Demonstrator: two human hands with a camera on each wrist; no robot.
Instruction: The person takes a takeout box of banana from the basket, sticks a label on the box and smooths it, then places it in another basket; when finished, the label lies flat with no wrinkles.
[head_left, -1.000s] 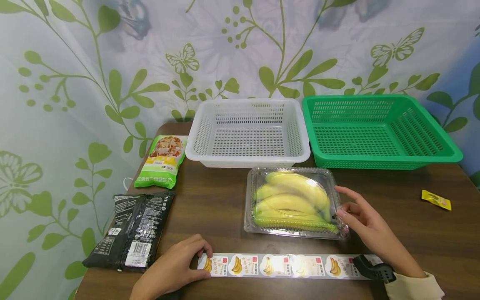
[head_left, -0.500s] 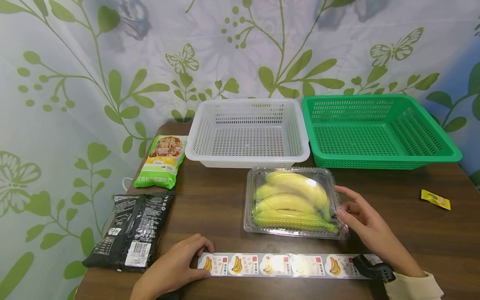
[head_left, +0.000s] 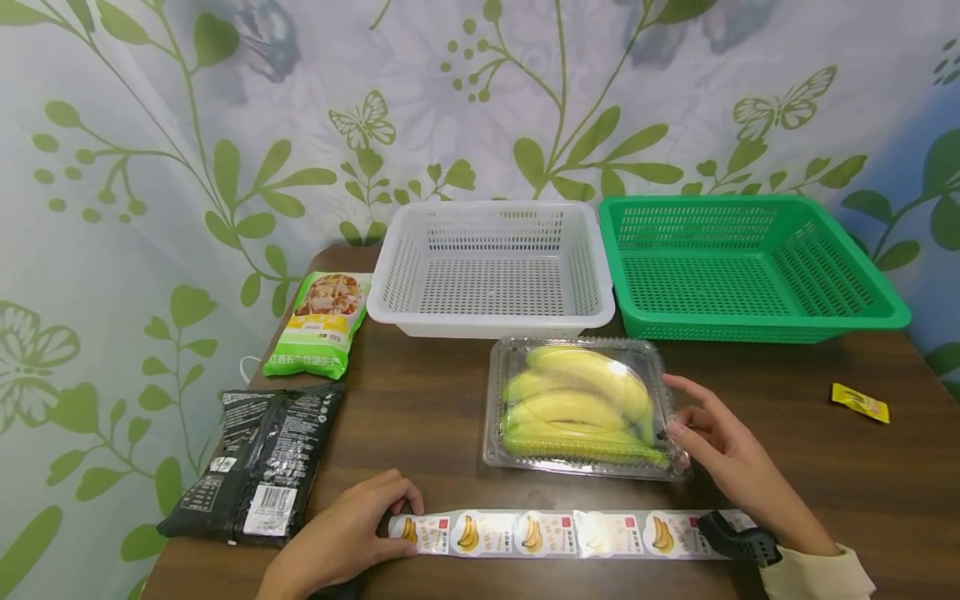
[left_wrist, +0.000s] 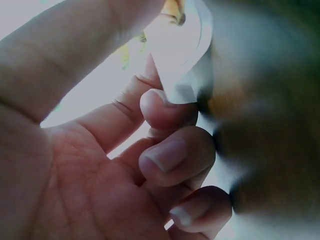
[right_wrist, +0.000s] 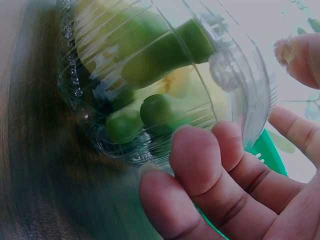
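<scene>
I'd worry the long white banana-printed sticker strip [head_left: 558,534] will crease if the left hand [head_left: 354,529], pinching its left end, tugs hard, or the clear plastic banana box [head_left: 581,408] beyond skids on the brown table [head_left: 420,417], the relaxed right hand [head_left: 716,437] merely touching it.

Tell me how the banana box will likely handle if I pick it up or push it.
The box is probably fairly heavy, since several bananas fill much of it. Its clear, ribbed plastic looks thin, so it may flex under a squeeze. Lying flat and broad, it seems unlikely to roll or tip when pushed.
</scene>
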